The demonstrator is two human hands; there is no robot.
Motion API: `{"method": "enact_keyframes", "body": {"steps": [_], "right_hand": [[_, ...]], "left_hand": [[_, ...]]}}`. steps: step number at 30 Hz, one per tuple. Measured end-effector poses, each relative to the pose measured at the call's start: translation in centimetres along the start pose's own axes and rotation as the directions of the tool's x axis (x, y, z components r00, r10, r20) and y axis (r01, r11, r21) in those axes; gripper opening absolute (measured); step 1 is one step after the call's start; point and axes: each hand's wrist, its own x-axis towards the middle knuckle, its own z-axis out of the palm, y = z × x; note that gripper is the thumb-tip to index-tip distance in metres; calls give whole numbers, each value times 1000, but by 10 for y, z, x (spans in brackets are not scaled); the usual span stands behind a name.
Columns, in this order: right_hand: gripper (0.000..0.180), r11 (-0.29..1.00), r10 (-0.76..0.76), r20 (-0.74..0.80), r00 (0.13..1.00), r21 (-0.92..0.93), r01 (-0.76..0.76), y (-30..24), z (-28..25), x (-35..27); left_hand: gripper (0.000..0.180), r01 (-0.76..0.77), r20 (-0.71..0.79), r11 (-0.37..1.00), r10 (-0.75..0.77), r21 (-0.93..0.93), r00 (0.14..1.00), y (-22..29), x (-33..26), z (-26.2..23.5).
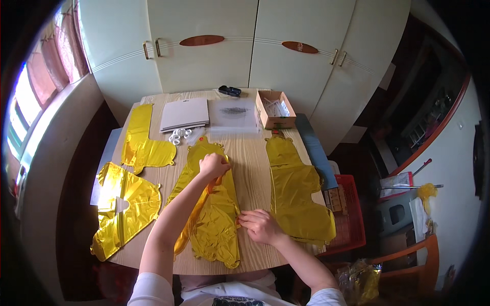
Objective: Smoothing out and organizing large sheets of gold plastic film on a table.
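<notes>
In the middle of the table lies a flat gold foil balloon point(217, 239), its lower half crinkled. My left hand point(214, 166) is closed on the balloon's upper part. An orange-gold strip point(196, 217) runs down from beneath this hand, partly hidden by my forearm; I cannot tell whether it is a fold of the balloon. With fingers pressed together, my right hand point(261, 226) pinches the balloon's right edge. Another flat gold foil balloon point(293, 188) lies to the right. On the left are an L-shaped one point(143, 143) and a shiny, creased one with a hole point(127, 204).
White rings point(179, 134) lie beside a stack of grey-white boards point(185, 114). Clear plastic sheets point(235, 115), a black device point(229, 91) and a cardboard box point(275, 109) holding small items stand toward the back. Right of the table are a red crate point(352, 214) and a wooden chair point(426, 255).
</notes>
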Motion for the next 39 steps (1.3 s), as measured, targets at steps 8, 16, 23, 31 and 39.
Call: {"method": "enact_keyframes", "body": {"steps": [8, 16, 23, 31, 39], "right_hand": [[21, 1000, 1, -8, 1000, 17, -1, -1, 0, 1], [19, 1000, -6, -41, 999, 3, 6, -2, -2, 3], [18, 1000, -9, -58, 998, 17, 10, -1, 0, 4], [17, 1000, 17, -44, 999, 21, -16, 1, 2, -2], [13, 999, 2, -62, 998, 41, 0, -2, -2, 5]], "left_hand": [[23, -29, -49, 996, 33, 86, 998, -2, 3, 5], [25, -54, -132, 993, 68, 104, 989, 1, -6, 10], [29, -54, -179, 988, 80, 144, 981, -1, -9, 6], [24, -620, 143, 668, 625, 410, 768, 31, -119, -2], [32, -667, 118, 685, 667, 293, 736, 22, -173, 3]]}}
